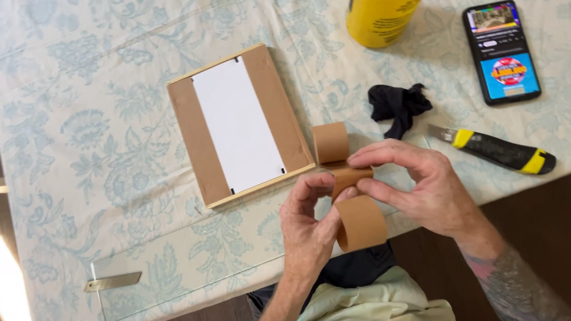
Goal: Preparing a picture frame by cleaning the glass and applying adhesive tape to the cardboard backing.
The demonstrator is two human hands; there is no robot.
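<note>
Pinching a curling strip of brown paper tape [349, 196] between the fingers [342, 195] of both hands, just past the near edge of the bench [93, 128]. Left hand [307, 223] gripping from below, thumb arching over; right hand [420, 184] reaching in from the right, fingers curling over the strip's middle. Hiding part of the tape behind the knuckles; both forearms running off the near edge of view. Lying left of the hands, a frame back [238, 125]; to the right, a black cloth [398, 105], a utility knife [498, 149], a phone [501, 52]. Cutting off at the far edge, a yellow container [382, 7].
</note>
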